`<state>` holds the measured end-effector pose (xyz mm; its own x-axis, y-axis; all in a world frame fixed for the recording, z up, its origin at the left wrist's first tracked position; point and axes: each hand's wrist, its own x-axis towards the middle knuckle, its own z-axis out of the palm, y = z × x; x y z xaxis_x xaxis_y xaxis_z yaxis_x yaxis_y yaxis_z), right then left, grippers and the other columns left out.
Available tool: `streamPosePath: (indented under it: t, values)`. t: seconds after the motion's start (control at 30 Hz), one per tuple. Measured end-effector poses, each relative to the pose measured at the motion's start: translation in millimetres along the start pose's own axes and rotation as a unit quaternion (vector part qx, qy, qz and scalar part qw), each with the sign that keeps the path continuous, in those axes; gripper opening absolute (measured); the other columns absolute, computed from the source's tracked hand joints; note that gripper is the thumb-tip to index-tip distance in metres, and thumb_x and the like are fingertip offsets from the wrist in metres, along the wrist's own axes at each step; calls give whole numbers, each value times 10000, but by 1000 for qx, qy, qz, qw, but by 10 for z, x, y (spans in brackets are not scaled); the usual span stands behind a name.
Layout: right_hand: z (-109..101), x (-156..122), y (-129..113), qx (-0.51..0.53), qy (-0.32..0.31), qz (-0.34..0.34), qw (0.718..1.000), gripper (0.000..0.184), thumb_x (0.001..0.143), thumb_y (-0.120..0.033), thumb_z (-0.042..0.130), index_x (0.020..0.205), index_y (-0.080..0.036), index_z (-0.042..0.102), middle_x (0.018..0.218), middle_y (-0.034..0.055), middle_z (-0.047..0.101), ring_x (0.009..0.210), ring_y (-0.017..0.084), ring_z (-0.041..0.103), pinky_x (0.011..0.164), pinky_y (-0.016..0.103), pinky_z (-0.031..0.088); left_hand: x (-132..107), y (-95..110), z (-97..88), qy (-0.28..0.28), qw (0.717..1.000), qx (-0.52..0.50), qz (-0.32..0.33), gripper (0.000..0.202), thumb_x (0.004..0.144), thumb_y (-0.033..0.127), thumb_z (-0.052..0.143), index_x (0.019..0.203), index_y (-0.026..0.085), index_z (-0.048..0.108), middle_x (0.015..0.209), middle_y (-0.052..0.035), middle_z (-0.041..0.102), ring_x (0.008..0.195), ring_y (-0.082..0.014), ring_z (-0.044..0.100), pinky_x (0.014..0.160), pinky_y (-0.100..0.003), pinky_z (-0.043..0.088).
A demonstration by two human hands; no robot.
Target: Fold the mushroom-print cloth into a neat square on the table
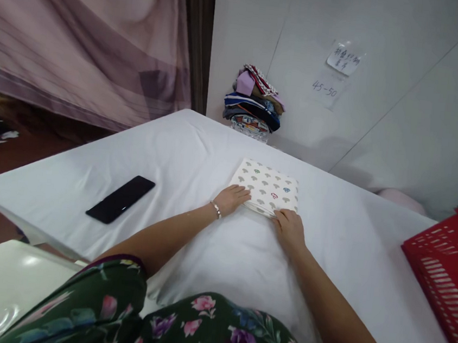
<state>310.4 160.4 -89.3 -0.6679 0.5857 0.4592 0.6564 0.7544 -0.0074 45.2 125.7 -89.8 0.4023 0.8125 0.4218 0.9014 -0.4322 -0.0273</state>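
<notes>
A folded white cloth (266, 186) with a small print of grey mushroom-like shapes, a few of them coloured, lies flat on the white-covered table (215, 148). My left hand (232, 199), with a bracelet at the wrist, rests on its near left corner, fingers stretched out over the fabric. At the near right corner, the bent fingers of my right hand (289, 228) close on the cloth's edge; the thumb is mostly hidden. Several layers show along the near fold between my hands.
A black phone-like slab (120, 199) lies at the left on the table. Folded clothes (254, 106) are stacked against the wall beyond the far edge. A red plastic basket (447, 271) stands at the right, and a pale stool or chair (8, 279) at the lower left.
</notes>
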Motion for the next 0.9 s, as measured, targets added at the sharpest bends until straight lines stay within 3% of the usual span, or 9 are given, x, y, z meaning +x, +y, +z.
streamPosePath:
  t: [0.1, 0.37, 0.57, 0.7, 0.8, 0.9]
  values:
    - [-8, -2, -1, -8, -7, -6, 1000, 243, 895, -275, 435, 1041, -199, 614, 959, 84, 599, 901, 223, 493, 752, 347, 370, -106, 38, 54, 0, 1000, -10, -16, 364, 876, 95, 398, 1182, 210, 557, 1262, -43, 560, 1196, -172, 464, 1015, -380, 341]
    - [-13, -52, 21, 0, -12, -7, 1000, 261, 879, -258, 439, 1060, -184, 612, 1002, 96, 599, 923, 229, 497, 775, 354, 387, -112, 99, -30, 1, 999, -21, -30, 383, 879, 91, 376, 1191, 222, 555, 1269, -29, 556, 1212, -177, 449, 1053, -406, 287]
    - [-52, -50, 40, 106, -37, 50, 992, 279, 856, -331, 462, 1040, -200, 626, 1030, 82, 606, 953, 225, 531, 821, 378, 428, -196, 165, -64, 6, 992, -73, -103, 413, 846, 99, 388, 1205, 231, 544, 1312, -17, 517, 1252, -202, 396, 1083, -444, 197]
    - [-182, 129, 67, 208, -14, 117, 971, 326, 853, -437, 444, 977, -211, 644, 1071, 85, 599, 992, 221, 547, 759, 346, 488, -195, 225, -136, 22, 974, -164, -153, 416, 774, 175, 511, 1182, 245, 557, 1315, -12, 513, 1269, -213, 365, 1097, -446, 148]
    - [-212, 357, 99, 213, 28, 128, 968, 394, 858, -470, 407, 1057, -207, 624, 1210, 109, 543, 1133, 251, 482, 733, 346, 503, -139, 225, -183, 49, 950, -219, -218, 288, 828, 293, 490, 1088, 267, 611, 1215, 3, 594, 1220, -193, 422, 1091, -426, 161]
    - [-95, 511, 124, 151, -32, 126, 980, 477, 864, -485, 380, 1220, -206, 530, 1385, 105, 400, 1283, 272, 335, 913, 435, 424, -100, 168, -165, 68, 933, -223, -274, 240, 864, 326, 452, 968, 263, 659, 1166, -1, 623, 1206, -196, 434, 1070, -420, 201]
